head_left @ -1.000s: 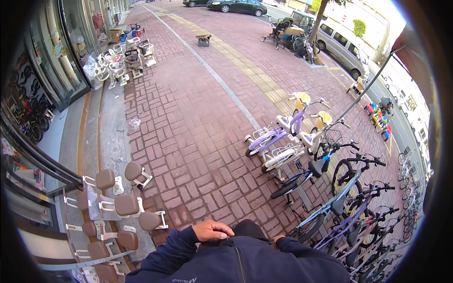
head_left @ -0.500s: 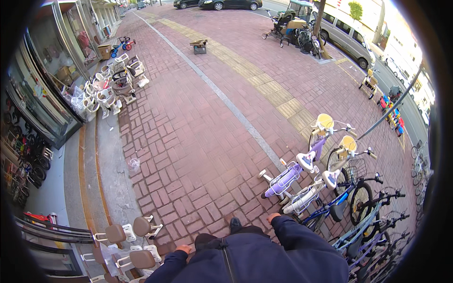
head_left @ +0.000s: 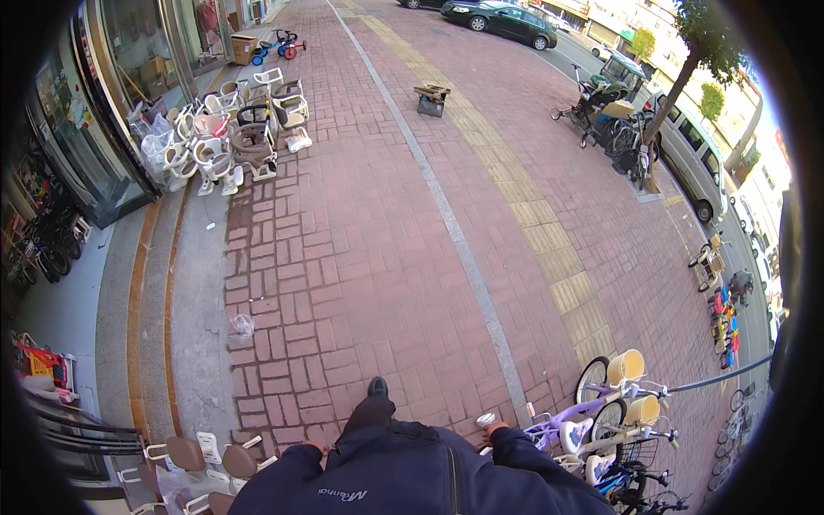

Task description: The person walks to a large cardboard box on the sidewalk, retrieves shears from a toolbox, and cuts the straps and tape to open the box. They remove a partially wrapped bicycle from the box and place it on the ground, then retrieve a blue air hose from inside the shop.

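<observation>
My left hand (head_left: 318, 447) hangs low at my left side, close to brown-padded child seats (head_left: 185, 453) with white frames. At my right side hangs my right hand (head_left: 493, 428), just beside a small white training wheel in the view; whether they touch I cannot tell. Nothing shows in either hand, and the fingers are too small and partly covered by the dark sleeves to read. A purple children's bicycle (head_left: 549, 429) with a cream basket (head_left: 626, 367) stands to the right. My dark shoe (head_left: 378, 388) is forward on the red brick paving.
Several white and brown child seats (head_left: 210, 142) are heaped by the shop door at left. A box-like stand (head_left: 431, 99) sits on the paving ahead. Farther off are a stroller (head_left: 592, 99), a tree trunk (head_left: 671, 99) and a silver van (head_left: 695, 154). A stone step (head_left: 150, 318) runs along the left.
I have walked forward. The purple and white bicycles on the right now sit lower and nearer in view, the left-hand seats have slipped lower, and the seat heap ahead appears larger.
</observation>
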